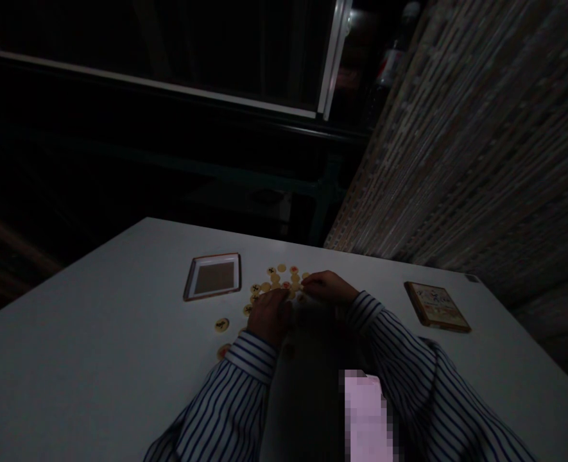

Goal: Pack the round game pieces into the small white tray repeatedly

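Small round yellow discs (222,325), some w/ black or red marks, lie clustered on the smooth white worktop (120,333) by L hand (268,316) & R hand (330,287), w/ a couple of strays L of L hand. L grip bends over discs, R grip sits low at cluster's R edge; can't tell if either clamps one. Discs prob light, stiff, a bit slippery, best held by rim; flat, marked or blank side up, no long axis.

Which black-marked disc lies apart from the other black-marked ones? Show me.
The disc farthest left: white table shows all round it, while the other black-marked discs in view bunch together to its right.
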Tool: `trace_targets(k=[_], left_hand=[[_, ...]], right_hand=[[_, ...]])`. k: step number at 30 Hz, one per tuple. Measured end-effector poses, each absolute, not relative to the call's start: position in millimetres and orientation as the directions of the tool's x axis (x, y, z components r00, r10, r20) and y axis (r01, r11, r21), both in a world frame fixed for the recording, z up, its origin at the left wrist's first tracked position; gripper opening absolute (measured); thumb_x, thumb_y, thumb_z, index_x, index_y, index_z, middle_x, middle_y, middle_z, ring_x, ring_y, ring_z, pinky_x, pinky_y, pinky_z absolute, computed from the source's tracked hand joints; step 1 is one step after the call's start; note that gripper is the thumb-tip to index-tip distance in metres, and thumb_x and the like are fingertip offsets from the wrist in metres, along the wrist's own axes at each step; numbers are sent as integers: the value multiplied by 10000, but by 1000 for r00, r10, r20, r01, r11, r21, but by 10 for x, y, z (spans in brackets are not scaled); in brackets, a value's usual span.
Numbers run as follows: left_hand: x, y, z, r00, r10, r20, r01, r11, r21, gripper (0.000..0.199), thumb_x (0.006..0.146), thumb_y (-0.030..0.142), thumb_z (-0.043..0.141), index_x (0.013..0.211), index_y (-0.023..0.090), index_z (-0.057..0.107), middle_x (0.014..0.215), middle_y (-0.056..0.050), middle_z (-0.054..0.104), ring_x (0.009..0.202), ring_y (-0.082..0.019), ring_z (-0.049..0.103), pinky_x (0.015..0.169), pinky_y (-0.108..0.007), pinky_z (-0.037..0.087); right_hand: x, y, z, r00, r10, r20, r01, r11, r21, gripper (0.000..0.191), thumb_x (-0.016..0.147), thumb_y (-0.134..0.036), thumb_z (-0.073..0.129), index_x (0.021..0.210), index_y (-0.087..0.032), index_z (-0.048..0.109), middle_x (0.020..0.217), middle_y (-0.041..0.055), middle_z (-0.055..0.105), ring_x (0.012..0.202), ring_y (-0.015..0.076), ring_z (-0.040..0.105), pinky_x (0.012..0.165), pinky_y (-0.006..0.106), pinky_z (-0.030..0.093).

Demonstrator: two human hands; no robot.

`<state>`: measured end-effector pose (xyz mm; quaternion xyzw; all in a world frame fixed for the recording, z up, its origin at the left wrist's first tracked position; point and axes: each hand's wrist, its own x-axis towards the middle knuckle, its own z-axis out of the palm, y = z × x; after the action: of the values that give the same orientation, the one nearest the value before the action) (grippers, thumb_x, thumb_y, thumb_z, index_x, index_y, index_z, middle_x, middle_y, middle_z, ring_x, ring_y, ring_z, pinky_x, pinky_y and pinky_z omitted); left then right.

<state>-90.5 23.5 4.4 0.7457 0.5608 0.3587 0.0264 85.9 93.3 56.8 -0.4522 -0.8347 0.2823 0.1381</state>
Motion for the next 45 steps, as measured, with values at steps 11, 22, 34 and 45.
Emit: trace_targets(k=[11, 22, 34, 45], left_hand=[[-871, 213, 116, 115, 804, 583, 783, -435, 445, 234, 781, 254, 476, 986, 159, 537, 972, -87, 624, 912, -201, 562, 819, -364, 448], [-859, 157, 238, 134, 769, 625, 768, -479, 424, 220, 819, 291, 444, 965, 168, 554, 972, -79, 636, 892, -184, 572, 807, -343, 437], [-934, 212, 163, 61, 798, 599, 817, -385, 430, 241, 786, 275, 475, 986, 179, 569, 932, -70, 641, 890, -195, 570, 798, -348, 450], [-1051, 215, 219, 3, 862, 508, 858, -262, 441, 246, 767, 255, 482, 973, 171, 588, 975, -77, 632, 888, -209, 566, 802, -357, 439]], right_hand=[[794, 842, 611, -586, 802, -112, 286, 76, -955, 313, 641, -362, 618, 835, -119, 654, 762, 34, 661, 697, 130, 590, 720, 287, 457], [716, 741, 723, -595, 792, -138, 258, 26, -966, 299, 645, -373, 617, 784, -111, 648, 677, 13, 635, 606, 96, 559, 635, 243, 444], [801, 891, 598, -485, 873, -52, 448, 197, -872, 245, 704, -298, 532, 817, -121, 659, 762, 44, 673, 708, 142, 605, 675, 265, 466], [912, 995, 469, -376, 924, -71, 804, 288, -520, 271, 740, -282, 467, 862, -154, 672, 836, 46, 679, 747, 142, 604, 633, 207, 427]])
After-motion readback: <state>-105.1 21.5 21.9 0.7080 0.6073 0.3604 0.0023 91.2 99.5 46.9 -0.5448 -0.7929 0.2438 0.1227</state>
